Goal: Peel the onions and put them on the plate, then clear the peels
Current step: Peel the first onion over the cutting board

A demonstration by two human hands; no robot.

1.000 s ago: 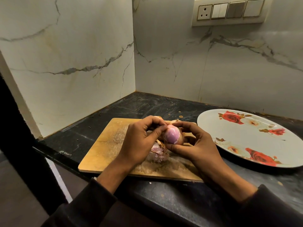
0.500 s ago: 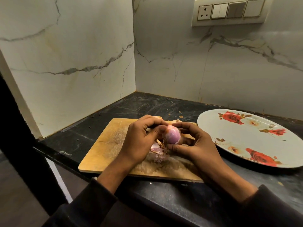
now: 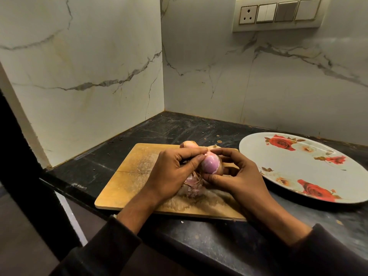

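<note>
Head view, item one: onion [image 3: 211,163], mostly bare and pink, held above the chopping board [image 3: 127,176]. My right hand [image 3: 239,176] cups it, fingers curled round its far side, thumb beneath. My left hand [image 3: 171,172] pinches a strip of skin at the onion's 11 o'clock. I judge the pull should run down along the curve, with the right hand turning the onion.

Item two: peels [image 3: 194,186] heaped below, at 6 o'clock.

Item three: unpeeled onion [image 3: 189,144] at 12 o'clock.

Item four: plate [image 3: 310,188] at 3 o'clock, bare.
</note>
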